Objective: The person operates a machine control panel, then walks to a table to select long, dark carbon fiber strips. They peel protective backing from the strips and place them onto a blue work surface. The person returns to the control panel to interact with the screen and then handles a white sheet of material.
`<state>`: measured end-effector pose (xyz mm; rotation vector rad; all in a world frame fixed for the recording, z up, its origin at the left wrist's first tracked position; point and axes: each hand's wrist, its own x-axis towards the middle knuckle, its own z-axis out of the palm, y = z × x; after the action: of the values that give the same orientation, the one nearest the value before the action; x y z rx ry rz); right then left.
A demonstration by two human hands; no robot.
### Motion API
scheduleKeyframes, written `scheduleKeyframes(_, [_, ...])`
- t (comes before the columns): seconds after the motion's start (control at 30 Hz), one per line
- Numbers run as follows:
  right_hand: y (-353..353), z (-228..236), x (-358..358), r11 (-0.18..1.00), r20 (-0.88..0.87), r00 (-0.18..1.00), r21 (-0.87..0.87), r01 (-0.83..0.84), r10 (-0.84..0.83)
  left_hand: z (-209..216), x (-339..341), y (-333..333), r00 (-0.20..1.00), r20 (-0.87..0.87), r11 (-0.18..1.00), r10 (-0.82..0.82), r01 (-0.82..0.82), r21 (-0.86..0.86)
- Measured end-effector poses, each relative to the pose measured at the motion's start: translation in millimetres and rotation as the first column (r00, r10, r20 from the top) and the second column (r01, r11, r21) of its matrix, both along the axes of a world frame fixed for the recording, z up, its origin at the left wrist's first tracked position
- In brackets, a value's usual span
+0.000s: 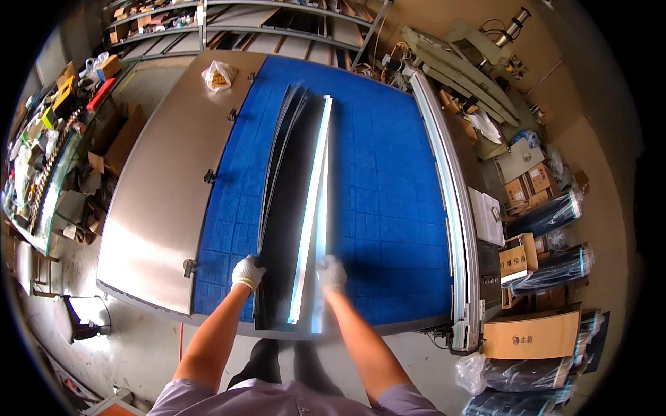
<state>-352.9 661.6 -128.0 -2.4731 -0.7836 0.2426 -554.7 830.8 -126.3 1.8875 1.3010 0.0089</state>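
Observation:
Long black sheets lie lengthwise on a blue work surface, their left edges fanned and slightly raised. A bright whitish strip runs along their right side; whether it is a separate piece or a shiny edge, I cannot tell. My left hand, in a white knit glove, is closed on the sheets' left edge near the front. My right hand, gloved the same way and a little blurred, is closed at the right edge beside the bright strip. Its fingertips are partly hidden.
A metal panel with black clamps borders the blue surface on the left, a plastic bag on it. A long metal rail runs along the right. Wrapped dark rolls and cartons stand beyond. Shelves are at the back.

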Motion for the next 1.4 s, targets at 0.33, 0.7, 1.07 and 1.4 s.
scheduleKeyframes(0.33, [8.5,28.8,-86.6,0.988,-0.275,0.961,-0.157,-0.005,-0.039,16.1,-46.4,-78.1,0.961,0.011,0.947,0.275,-0.273,0.166])
scheduleKeyframes(0.7, [59.0,8.0,-7.7,0.985,-0.219,0.975,0.172,0.006,0.032,22.8,-0.9,-24.6,0.955,0.075,0.923,0.288,-0.298,0.244])
scheduleKeyframes(1.07, [-21.9,32.2,-32.1,0.697,-0.95,0.254,0.305,0.648,0.18,58.3,21.3,-63.6,0.98,0.095,0.972,0.174,-0.156,-0.175])
scheduleKeyframes(1.4, [-37.2,50.0,4.3,0.965,0.01,0.987,0.207,-0.161,0.162,62.9,-20.2,-80.6,0.962,0.273,0.999,0.012,-0.003,-0.035])
